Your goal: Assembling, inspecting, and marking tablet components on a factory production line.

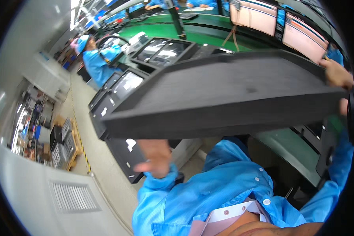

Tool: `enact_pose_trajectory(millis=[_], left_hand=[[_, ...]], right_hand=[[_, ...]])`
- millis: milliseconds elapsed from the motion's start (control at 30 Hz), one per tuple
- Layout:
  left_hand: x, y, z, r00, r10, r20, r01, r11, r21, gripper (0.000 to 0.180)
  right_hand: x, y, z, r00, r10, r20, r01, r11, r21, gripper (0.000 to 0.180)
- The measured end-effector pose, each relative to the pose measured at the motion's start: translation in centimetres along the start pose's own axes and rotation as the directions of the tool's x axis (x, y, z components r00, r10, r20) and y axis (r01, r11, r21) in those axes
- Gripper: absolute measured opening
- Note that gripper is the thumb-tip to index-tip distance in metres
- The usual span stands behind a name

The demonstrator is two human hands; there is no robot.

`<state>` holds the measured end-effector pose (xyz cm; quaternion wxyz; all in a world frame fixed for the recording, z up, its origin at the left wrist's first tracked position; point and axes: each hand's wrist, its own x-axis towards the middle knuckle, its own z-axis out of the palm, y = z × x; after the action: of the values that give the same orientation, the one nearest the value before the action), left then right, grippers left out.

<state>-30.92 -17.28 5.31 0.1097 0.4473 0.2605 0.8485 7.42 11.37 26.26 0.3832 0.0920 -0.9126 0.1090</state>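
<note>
A large, shallow black tray (pixel 232 84) with a raised rim spans the view in front of me, tilted and slightly blurred. I see no object in it. My left hand (pixel 155 157) is under its near left side, with the fingers hidden behind the tray wall and the thumb pointing out to the left. At the tray's right end, my right hand (pixel 338 74) grips the rim. Both of my arms are in blue sleeves.
Stacked black trays (pixel 124 84) with shiny dark panels stand at the left. Behind are a green workbench (pixel 208 33) and two lit monitors (pixel 253 15). A co-worker in blue (pixel 96 63) is at the far left. A loaded pallet (pixel 72 147) sits by striped floor tape.
</note>
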Motion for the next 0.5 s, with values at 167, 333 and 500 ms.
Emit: enact_pose_trajectory(millis=[167, 333, 500], left_hand=[[-0.8, 12.2, -8.6, 0.863, -0.061, -0.502, 0.126, 0.987, 0.096, 0.103], [-9.0, 11.7, -16.2, 0.862, 0.027, -0.506, 0.455, 0.397, 0.797, 0.065], [-9.7, 8.1, -12.4, 0.83, 0.206, -0.519, 0.382, 0.467, 0.798, 0.067]], right_hand=[[7.2, 4.3, 17.4, 0.966, 0.169, 0.198, -0.222, 0.931, 0.291, 0.03], [4.8, 9.0, 33.5, 0.893, 0.283, 0.349, -0.403, 0.847, 0.347, 0.05], [4.3, 8.8, 39.4, 0.661, 0.748, 0.06, -0.64, 0.521, 0.565, 0.074]])
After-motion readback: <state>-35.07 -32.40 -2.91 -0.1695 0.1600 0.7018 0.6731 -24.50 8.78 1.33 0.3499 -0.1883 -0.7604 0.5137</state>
